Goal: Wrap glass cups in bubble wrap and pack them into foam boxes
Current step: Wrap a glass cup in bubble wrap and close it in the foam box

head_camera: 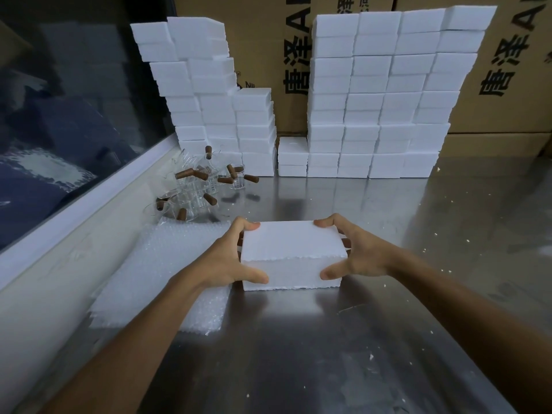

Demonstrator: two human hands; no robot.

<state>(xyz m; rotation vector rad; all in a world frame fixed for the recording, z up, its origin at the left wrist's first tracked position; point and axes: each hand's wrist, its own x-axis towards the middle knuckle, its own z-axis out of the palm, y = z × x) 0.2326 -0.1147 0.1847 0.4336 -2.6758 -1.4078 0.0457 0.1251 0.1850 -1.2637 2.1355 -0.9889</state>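
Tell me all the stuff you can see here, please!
foam box: one, white, closed, on the table in front, held at both ends
foam box stacks: many, white, two groups along the back
glass cups: a heap, too jumbled to count, clear with brown handles, back left beside the stacks
bubble wrap: a pile of sheets, clear, left of the held box
table: one, shiny metal, dotted with foam crumbs
cardboard cartons: brown, black print, behind the stacks
left hand: grips the box's left end
right hand: grips the box's right end
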